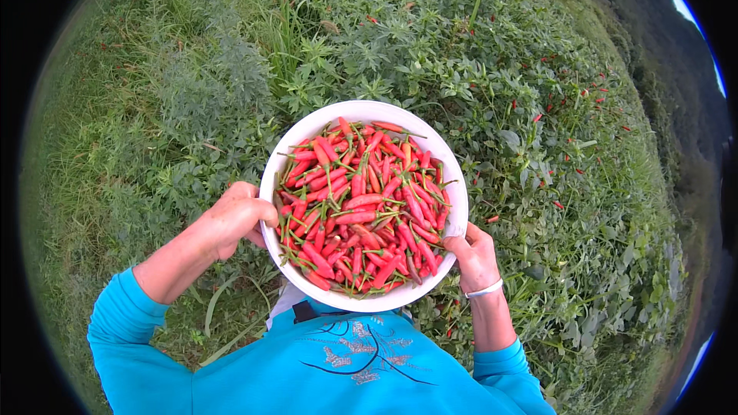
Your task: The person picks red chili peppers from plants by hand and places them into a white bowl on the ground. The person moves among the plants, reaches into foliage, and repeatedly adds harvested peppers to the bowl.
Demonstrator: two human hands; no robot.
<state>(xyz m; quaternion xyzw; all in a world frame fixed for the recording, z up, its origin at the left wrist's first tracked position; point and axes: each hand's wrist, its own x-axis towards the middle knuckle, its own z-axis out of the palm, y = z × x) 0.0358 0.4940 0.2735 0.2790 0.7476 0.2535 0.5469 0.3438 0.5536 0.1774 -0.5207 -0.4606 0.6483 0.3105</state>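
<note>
A round white bucket (269, 184) full of red chili peppers (361, 207) with green stems is held up in front of my body. My left hand (238, 219) grips its left rim, with the thumb over the edge and the fingers curled beneath. At the lower right of the rim, my right hand (473, 256) is closed on it, the thumb touching the inside edge. The bucket's opening faces up, and its underside is hidden. Turquoise sleeves cover both arms, and a pale bracelet (484, 290) circles my right wrist.
Chili plants (538, 131) bearing scattered red peppers grow at the right and far right. Tall grass and leafy weeds (207, 77) fill the left side. A dark wooded slope (661, 38) rises at the far right edge, with a strip of sky beyond.
</note>
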